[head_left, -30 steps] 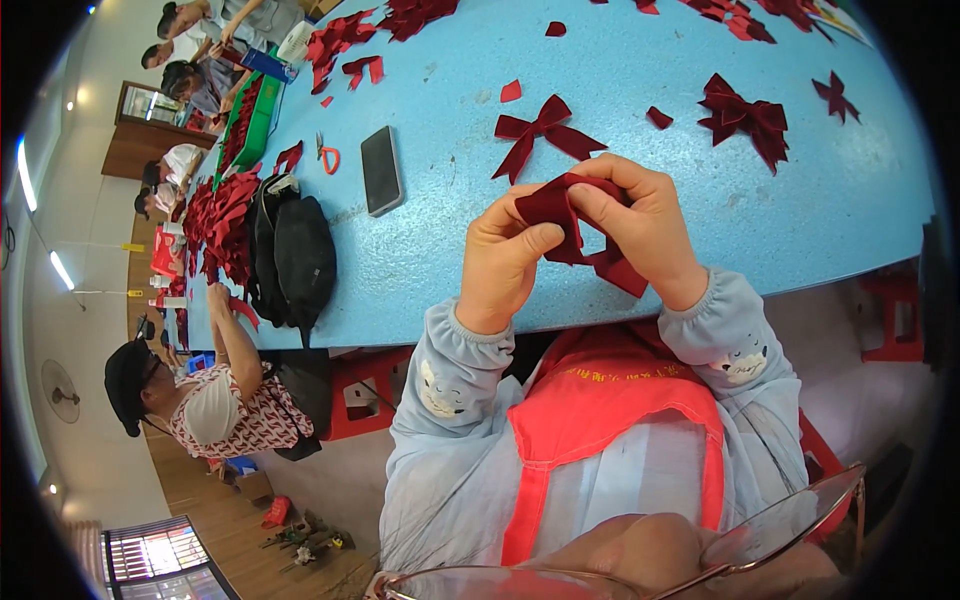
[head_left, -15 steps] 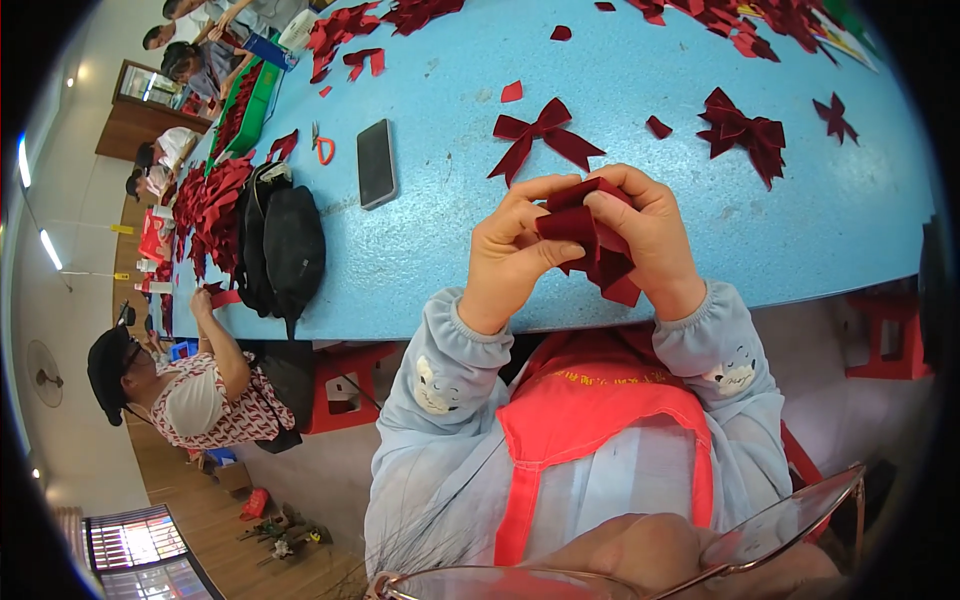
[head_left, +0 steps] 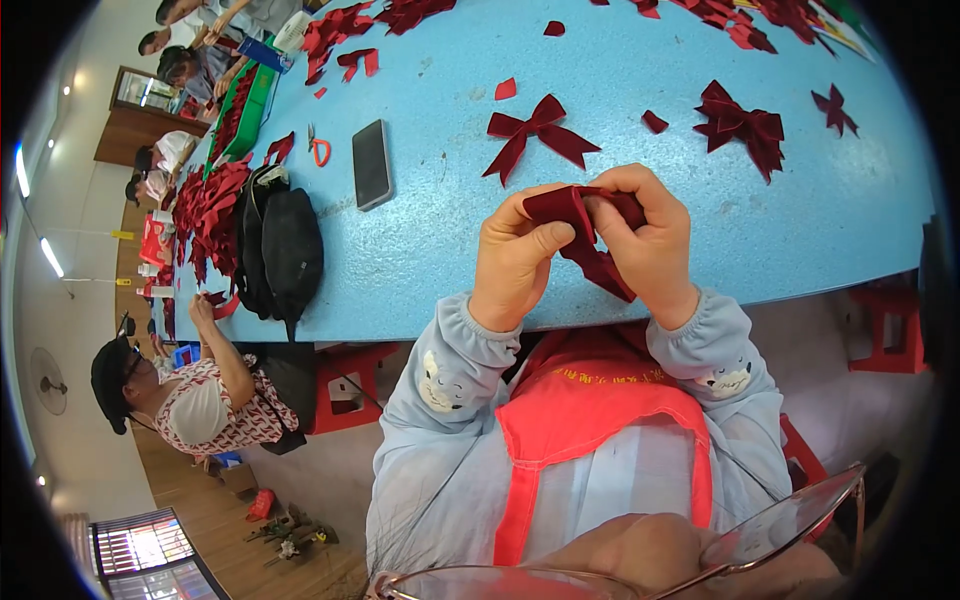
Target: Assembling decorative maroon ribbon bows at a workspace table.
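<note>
Between my two hands, close over the table's near edge, is a dark red velvet ribbon (head_left: 594,262), folded and looped. My left hand (head_left: 517,256) pinches its left end, the thumb lying along the cloth. My right hand (head_left: 655,240) grips the other side, thumb tucked into the loop and fingers curled behind. One end of the ribbon hangs down between the palms. Just beyond my hands lies a flat velvet bow (head_left: 540,134). Farther right rest a fuller bow (head_left: 742,130) and a small bow (head_left: 834,109).
On the blue table (head_left: 440,210) are a phone (head_left: 373,165), orange-handled scissors (head_left: 320,150), a black bag (head_left: 290,245) and a heap of red ribbon pieces (head_left: 212,215). A green crate (head_left: 240,115) stands at far left. A co-worker (head_left: 205,390) sits left; others work beyond.
The ribbon has been turned and opened between my hands, so its loop now shows more widely. My left thumb has drawn back a little, and my right thumb has moved into the fold.
</note>
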Tool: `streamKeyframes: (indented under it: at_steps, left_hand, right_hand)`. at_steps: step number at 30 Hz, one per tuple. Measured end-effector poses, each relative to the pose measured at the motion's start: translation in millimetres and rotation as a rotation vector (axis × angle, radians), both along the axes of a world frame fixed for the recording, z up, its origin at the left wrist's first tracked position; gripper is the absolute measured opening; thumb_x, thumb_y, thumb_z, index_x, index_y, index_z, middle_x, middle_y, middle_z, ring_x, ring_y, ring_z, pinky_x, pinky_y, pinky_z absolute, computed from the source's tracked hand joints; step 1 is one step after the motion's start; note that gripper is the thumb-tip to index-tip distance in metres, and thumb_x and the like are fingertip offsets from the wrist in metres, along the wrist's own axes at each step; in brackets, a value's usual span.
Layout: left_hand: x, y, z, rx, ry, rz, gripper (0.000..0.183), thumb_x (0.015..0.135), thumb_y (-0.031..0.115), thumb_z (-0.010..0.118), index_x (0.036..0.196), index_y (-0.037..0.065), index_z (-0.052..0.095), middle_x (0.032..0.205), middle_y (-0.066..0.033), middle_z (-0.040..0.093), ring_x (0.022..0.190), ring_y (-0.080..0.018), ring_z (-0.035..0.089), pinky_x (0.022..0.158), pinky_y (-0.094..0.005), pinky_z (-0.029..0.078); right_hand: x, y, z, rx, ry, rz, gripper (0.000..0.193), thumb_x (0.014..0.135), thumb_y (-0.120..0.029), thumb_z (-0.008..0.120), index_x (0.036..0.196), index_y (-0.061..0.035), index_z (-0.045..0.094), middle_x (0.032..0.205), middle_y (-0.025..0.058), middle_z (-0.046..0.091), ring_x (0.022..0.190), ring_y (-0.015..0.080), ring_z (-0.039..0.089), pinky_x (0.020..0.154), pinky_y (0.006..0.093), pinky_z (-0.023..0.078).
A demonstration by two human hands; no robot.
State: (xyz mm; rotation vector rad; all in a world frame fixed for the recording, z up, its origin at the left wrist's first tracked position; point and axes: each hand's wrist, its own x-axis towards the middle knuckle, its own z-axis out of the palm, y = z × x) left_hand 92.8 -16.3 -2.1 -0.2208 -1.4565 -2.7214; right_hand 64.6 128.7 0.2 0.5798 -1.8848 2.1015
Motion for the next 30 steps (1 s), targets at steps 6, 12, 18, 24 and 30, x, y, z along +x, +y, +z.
streamKeyframes:
  at_steps: [6,12,18,24,30]
  left_hand:
    - [0.7,-2.2,-4.2,0.182,-0.110,-0.140,0.028,0.079,0.001,0.069,0.106,0.002,0.061,0.105,-0.0089,0.064,0.092,-0.0177,0.062,0.079,-0.0310,0.051]
    - [-0.8,-8.3,-6.2,0.178,-0.172,-0.218,0.030,0.081,0.003,0.068,0.109,0.002,0.060,0.107,-0.0081,0.064,0.096,-0.0182,0.062,0.084,-0.0327,0.051]
    - [-1.4,-11.5,4.0,0.199,-0.239,-0.245,0.029,0.083,0.006,0.067,0.110,0.002,0.059,0.108,-0.0083,0.064,0.099,-0.0191,0.061,0.089,-0.0360,0.050]
    - [-2.9,-8.1,16.8,0.167,-0.265,-0.217,0.027,0.083,0.005,0.066,0.109,0.001,0.059,0.106,-0.0080,0.064,0.097,-0.0187,0.062,0.087,-0.0351,0.050]
    - [-2.5,-4.4,23.1,0.110,-0.267,-0.097,0.020,0.083,0.002,0.064,0.103,0.001,0.060,0.100,-0.0084,0.065,0.092,-0.0187,0.063,0.083,-0.0347,0.052]
  right_hand:
    - [-10.3,9.6,1.2,0.301,0.556,-0.215,0.028,0.074,0.010,0.062,0.099,-0.0014,0.064,0.085,0.0079,0.059,0.066,0.0150,0.058,0.053,0.0243,0.045]
    - [-15.3,24.7,6.3,0.555,0.821,-0.182,0.039,0.065,0.005,0.064,0.103,-0.0030,0.065,0.089,0.0082,0.057,0.062,0.0205,0.055,0.051,0.0275,0.044]
    - [-24.7,34.3,17.1,0.680,0.902,-0.105,0.038,0.064,-0.001,0.064,0.103,-0.0050,0.066,0.096,0.0068,0.056,0.063,0.0193,0.052,0.052,0.0291,0.044]
    - [-28.4,41.7,23.9,0.777,0.934,-0.131,0.040,0.063,-0.004,0.064,0.103,-0.0068,0.065,0.098,0.0062,0.057,0.068,0.0193,0.052,0.053,0.0297,0.043]
    - [-27.3,39.2,28.8,0.673,0.858,-0.010,0.040,0.064,-0.003,0.064,0.103,-0.0064,0.065,0.097,0.0064,0.058,0.068,0.0205,0.053,0.054,0.0294,0.043]
